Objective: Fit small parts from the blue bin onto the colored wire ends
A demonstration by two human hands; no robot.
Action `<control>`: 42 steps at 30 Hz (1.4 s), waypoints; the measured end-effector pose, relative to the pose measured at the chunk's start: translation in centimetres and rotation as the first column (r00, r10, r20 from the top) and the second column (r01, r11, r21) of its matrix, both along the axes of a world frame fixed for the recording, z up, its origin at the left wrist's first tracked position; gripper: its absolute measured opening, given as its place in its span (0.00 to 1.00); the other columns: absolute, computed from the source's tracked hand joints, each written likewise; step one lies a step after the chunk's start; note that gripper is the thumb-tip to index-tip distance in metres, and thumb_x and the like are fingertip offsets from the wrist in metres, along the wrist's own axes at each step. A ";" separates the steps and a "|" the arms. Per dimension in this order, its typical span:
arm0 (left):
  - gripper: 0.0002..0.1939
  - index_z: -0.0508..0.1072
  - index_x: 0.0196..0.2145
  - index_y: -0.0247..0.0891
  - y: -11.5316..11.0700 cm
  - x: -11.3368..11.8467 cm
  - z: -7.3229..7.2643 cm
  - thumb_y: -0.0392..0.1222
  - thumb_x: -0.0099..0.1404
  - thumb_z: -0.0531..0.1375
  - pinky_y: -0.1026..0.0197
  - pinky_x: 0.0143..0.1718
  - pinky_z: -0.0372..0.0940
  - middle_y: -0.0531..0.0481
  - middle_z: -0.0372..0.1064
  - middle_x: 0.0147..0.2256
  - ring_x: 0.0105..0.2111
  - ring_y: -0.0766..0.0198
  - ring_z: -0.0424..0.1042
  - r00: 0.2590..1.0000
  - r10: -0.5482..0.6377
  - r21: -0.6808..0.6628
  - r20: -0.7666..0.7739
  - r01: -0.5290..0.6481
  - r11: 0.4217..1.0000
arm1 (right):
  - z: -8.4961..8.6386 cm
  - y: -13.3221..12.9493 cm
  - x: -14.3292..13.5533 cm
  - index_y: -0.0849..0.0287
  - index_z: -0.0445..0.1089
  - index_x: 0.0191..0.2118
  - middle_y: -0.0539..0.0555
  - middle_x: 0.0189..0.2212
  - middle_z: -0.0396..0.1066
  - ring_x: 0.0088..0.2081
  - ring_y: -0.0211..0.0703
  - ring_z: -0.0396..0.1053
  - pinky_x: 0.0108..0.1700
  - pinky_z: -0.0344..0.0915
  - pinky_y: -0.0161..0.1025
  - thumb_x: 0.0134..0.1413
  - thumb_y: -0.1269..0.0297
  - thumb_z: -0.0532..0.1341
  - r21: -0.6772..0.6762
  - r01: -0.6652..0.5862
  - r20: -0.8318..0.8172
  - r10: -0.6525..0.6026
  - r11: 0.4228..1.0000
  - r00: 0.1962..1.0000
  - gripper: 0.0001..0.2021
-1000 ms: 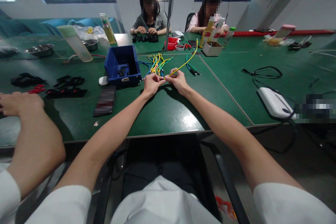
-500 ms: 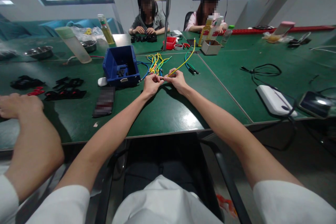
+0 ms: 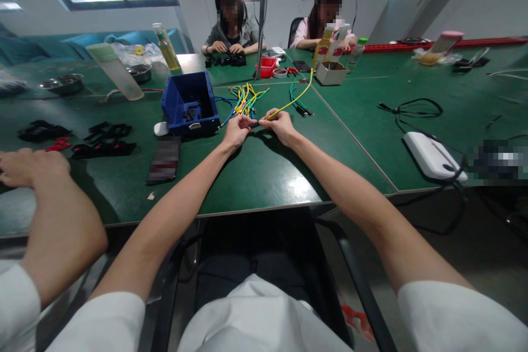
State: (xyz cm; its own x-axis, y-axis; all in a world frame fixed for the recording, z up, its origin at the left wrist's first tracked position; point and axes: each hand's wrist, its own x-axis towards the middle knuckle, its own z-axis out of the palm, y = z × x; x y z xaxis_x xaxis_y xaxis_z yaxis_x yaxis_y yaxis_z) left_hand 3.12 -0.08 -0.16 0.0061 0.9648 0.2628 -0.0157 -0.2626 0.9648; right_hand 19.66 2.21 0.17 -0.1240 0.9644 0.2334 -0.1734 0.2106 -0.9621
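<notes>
My right hand (image 3: 282,125) pinches a yellow wire (image 3: 295,100) near one end; its free end sticks up to the right. My left hand (image 3: 238,131) is closed, thumb and fingertips on a small black sleeve-like piece (image 3: 254,124) that meets the wire's end between my hands. Whether the piece sits around the wire or only against it, I cannot tell. Just beyond my fingers lies a bunch of yellow, green and blue wires (image 3: 247,98). Farther right are green wires with black ends (image 3: 302,107).
Left of my hands stands a blue bin (image 3: 192,103) with small dark pieces inside. A phone (image 3: 164,160) lies before it. A co-worker's arm (image 3: 61,220) rests at the far left, near black parts (image 3: 105,147). At right are a white power bank (image 3: 433,155) and cable. Two people sit opposite.
My hands have drawn slightly apart, and the black piece now shows between them. The yellow wire's free end has swung right and down. The co-worker's arm at left shifted slightly right.
</notes>
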 end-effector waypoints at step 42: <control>0.11 0.79 0.32 0.34 -0.2 -0.1 -0.3 0.36 0.47 0.69 0.58 0.38 0.71 0.48 0.78 0.31 0.31 0.62 0.75 0.996 0.079 -0.019 -0.045 -0.080 0.997 | 0.4 -0.4 0.4 0.60 0.69 0.25 0.48 0.22 0.72 0.23 0.33 0.67 0.27 0.66 0.33 0.26 0.61 0.78 -0.067 -0.049 -0.035 0.047 0.997 0.998 0.20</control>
State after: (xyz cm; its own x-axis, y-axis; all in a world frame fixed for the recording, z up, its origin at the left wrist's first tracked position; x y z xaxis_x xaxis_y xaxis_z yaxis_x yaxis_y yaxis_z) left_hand 2.99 -0.26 -0.43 -0.0598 0.9680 0.2437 0.0474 -0.2411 0.9693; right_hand 20.07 1.83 0.60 -0.1641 0.9713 0.1724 -0.2136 0.1356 -0.9675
